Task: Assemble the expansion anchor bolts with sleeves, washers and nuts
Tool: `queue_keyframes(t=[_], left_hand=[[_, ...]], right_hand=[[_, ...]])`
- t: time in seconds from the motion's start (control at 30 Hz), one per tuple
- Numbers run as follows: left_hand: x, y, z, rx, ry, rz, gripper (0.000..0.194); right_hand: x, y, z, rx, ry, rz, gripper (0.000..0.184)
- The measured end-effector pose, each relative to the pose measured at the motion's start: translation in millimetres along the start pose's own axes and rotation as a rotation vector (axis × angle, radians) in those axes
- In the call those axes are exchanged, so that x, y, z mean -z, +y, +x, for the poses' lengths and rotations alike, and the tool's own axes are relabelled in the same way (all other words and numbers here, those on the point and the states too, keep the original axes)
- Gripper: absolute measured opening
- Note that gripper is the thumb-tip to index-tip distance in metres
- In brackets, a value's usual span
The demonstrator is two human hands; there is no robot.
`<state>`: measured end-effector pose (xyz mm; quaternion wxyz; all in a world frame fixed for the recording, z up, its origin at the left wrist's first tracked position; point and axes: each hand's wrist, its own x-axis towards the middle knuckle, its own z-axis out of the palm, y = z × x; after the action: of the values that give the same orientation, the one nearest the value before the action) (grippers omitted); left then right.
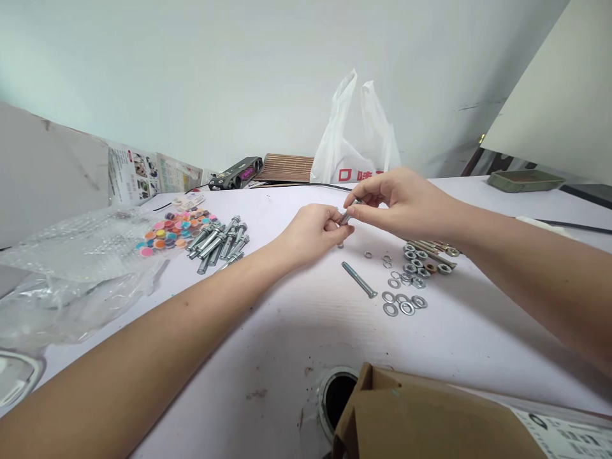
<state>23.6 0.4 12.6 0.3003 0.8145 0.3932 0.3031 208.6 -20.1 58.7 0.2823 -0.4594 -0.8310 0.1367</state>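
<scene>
My left hand is closed, pinching a silvery anchor bolt between thumb and fingers. The thumb and fingertips of my right hand are closed at the upper end of that bolt; whether they also hold a small nut or washer there is hidden. Just below the hands a loose bolt lies on the white table. To its right are flat washers, smaller spring washers and a cluster of hex nuts. More long bolts lie partly behind my right forearm.
Left of my hands lies a heap of anchor bolts, beside colourful discs and clear plastic bags. A cardboard box stands at the front, next to a round table hole. Behind are a white carrier bag and a green tray.
</scene>
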Motion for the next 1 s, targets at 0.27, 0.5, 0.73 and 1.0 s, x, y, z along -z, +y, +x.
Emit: queue_keyframes(t=[0.27,0.5,0.73,1.0], left_hand=[[-12.7,-11,4,0.081,-0.067,0.022,0.027],[-13.9,-14,0,0.107,-0.056,0.106,0.031],[-14.4,-14,-3,0.107,-0.029,0.199,0.024],[-15.7,-18,-7,0.1,-0.025,0.169,0.026]], right_hand=[[-5,6,6,-0.037,-0.043,-0.075,0.022],[10,15,4,-0.082,-0.123,-0.116,0.032],[26,34,-10,-0.241,-0.687,-0.226,0.016],[29,40,-15,-0.298,-0.769,-0.325,0.014]])
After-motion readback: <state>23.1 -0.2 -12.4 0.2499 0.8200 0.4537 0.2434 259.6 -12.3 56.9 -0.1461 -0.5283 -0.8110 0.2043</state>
